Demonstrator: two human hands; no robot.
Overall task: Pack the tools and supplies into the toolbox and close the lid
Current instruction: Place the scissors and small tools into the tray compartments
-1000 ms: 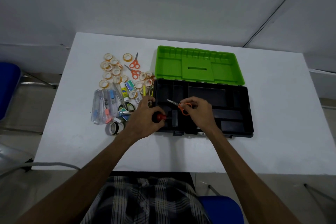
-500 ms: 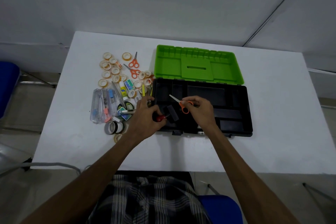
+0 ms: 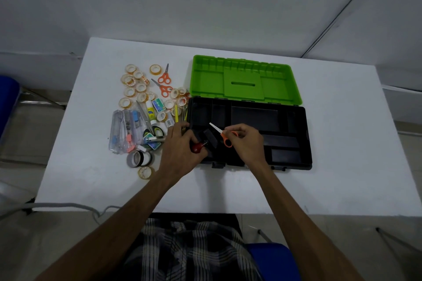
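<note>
Right hand [image 3: 247, 141] pinches orange scissors [image 3: 220, 134] over the toolbox [image 3: 287, 141], blades pointing far-left toward the left compartments. Left hand [image 3: 182, 146] grips a red-handled tool [image 3: 198, 146] at the box's near-left corner; remaining supplies sit left on the surface [image 3: 342, 166].

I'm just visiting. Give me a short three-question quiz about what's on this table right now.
1. True or false: the green lid of the toolbox is shut.
2. What does the right hand hold? A) tape roll B) orange-handled scissors C) glue stick
3. Fill in: the left hand grips a tool with a ___ rounded handle.

Key: 1 false, the lid lies open behind the black base. 2 B. 3 red.
</note>
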